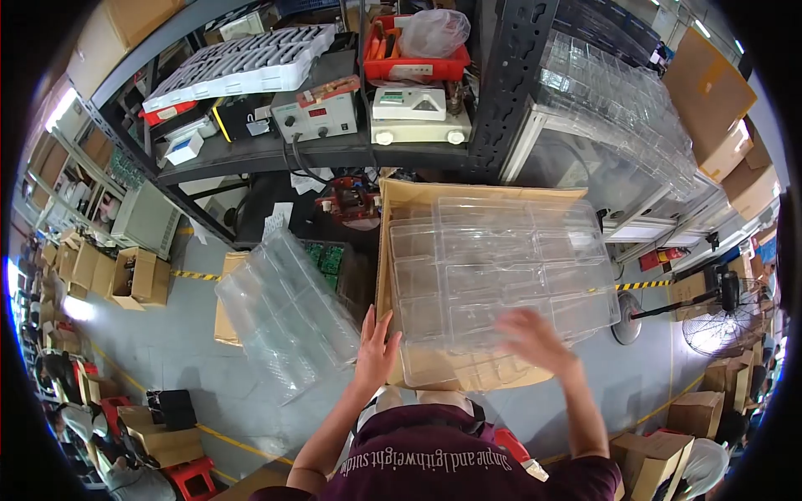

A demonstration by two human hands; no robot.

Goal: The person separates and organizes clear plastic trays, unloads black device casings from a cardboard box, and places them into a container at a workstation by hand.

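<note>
Clear plastic trays [501,267] lie stacked in an open cardboard box [484,191]. The left hand [378,346], fingers spread, is at the box's near left edge; the right hand [535,341], blurred and open, is over the trays. The hands are apart.

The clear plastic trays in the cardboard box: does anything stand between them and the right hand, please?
Nothing visible stands between the right hand and the clear plastic trays: the blurred hand appears over their near part. Whether it touches them, I cannot tell.
</note>
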